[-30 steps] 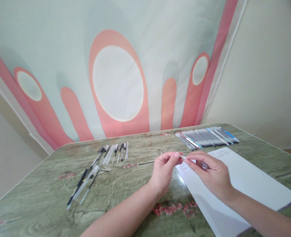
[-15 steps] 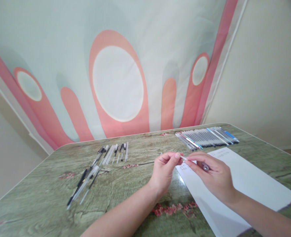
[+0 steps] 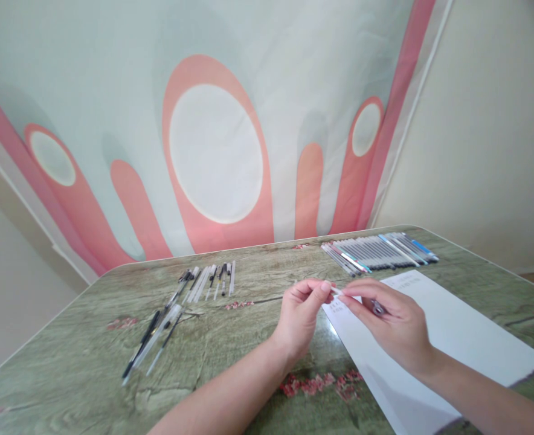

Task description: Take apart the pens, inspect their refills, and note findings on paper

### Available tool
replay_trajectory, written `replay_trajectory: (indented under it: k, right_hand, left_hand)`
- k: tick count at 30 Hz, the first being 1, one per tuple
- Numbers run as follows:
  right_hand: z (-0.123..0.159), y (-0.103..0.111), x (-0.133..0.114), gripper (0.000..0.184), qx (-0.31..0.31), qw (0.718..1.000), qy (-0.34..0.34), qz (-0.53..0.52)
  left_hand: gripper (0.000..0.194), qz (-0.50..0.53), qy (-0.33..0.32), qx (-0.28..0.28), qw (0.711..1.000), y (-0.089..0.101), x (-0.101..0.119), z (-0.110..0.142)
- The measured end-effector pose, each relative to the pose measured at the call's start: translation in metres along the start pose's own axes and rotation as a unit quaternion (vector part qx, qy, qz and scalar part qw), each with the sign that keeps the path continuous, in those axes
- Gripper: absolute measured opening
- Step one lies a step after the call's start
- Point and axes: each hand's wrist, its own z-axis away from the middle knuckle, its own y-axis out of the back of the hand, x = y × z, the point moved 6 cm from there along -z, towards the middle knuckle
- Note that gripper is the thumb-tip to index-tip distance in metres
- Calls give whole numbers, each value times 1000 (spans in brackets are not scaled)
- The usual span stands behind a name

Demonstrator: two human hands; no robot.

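Over the near-left corner of the white paper, my left hand (image 3: 301, 314) is closed, thumb and forefinger pinching one end of a thin whitish, pen-like stick (image 3: 336, 291). My right hand (image 3: 396, 323) pinches that stick from the other side, so the two hands' fingertips nearly meet. A dark, shiny pen end (image 3: 378, 307) sticks out between the right fingers. The fingers hide the middle, so I cannot tell whether it is the same piece. Below the right hand lies the sheet of white paper (image 3: 457, 338), with small faint marks near its top edge.
Pen parts (image 3: 212, 283), clear barrels, caps and dark refills, lie in a loose row at the left. Nearer, several more barrels and refills (image 3: 151, 341) overlap. At the back right is a tidy row of pens (image 3: 371, 252). A printed cloth (image 3: 285, 121) hangs behind the wood-patterned table (image 3: 231, 344).
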Motion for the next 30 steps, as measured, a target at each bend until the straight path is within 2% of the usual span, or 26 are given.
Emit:
replay_trajectory:
  k: [18,30]
  right_hand:
    - [1,1,1,11,4,1000,7,-8]
    - [0,3,2,7,8,1000,-8,-13]
  left_hand:
    - [19,-14,-12,-17,1000,-2,5,0]
    - [20,-53,-23,-24,998,-4,11,-1]
